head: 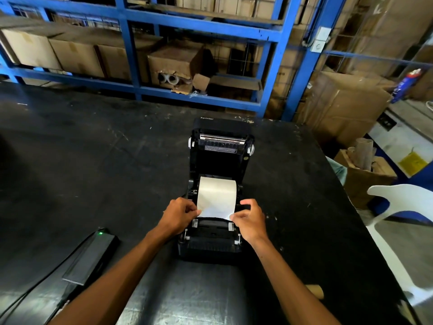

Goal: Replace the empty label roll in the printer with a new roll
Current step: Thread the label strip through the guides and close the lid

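A black label printer (210, 245) stands on the black table with its lid (221, 146) swung up and back. A white label roll (216, 191) sits in its bay, and its loose end (214, 211) is drawn forward toward the front rollers. My left hand (179, 215) pinches the left corner of that loose end. My right hand (249, 219) pinches the right corner. A brown cardboard core (316, 291) lies on the table by my right forearm, partly hidden by it.
A black power adapter (93, 256) with a green light lies at the left front, its cable running off the near edge. A white plastic chair (403, 207) stands right of the table. Blue shelving (131, 43) with cardboard boxes rises behind the table (93, 160).
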Demonstrator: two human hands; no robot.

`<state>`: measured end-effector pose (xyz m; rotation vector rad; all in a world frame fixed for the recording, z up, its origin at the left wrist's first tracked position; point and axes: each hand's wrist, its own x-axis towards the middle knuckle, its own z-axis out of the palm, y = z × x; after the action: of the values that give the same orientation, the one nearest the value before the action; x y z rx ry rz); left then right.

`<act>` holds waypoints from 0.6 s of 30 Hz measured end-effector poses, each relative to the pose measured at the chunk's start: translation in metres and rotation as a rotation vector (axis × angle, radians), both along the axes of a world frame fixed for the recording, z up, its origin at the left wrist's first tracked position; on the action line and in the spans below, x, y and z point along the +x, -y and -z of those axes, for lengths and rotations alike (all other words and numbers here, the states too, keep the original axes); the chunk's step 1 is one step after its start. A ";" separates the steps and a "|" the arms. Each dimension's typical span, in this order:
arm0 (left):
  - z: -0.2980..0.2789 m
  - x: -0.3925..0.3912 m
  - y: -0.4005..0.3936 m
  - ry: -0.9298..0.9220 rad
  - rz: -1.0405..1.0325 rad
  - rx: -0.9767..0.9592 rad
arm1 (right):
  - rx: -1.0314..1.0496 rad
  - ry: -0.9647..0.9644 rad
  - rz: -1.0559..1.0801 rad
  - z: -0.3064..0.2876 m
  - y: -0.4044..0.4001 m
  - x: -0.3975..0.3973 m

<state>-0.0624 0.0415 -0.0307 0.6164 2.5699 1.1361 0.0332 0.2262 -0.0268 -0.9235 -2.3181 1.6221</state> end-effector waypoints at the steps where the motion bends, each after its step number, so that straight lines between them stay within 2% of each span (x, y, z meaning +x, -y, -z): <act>1: 0.000 0.001 0.000 -0.004 0.009 -0.018 | 0.007 0.010 0.003 0.001 0.001 0.000; 10: 0.001 -0.003 0.011 -0.007 0.132 -0.066 | 0.068 0.059 -0.083 0.005 -0.001 0.003; 18: 0.000 -0.006 0.010 -0.052 0.142 -0.136 | 0.165 0.101 -0.163 0.000 0.002 0.003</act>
<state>-0.0681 0.0314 -0.0308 0.7902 2.5736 0.9027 0.0363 0.2244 -0.0270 -0.8169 -2.6116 1.4428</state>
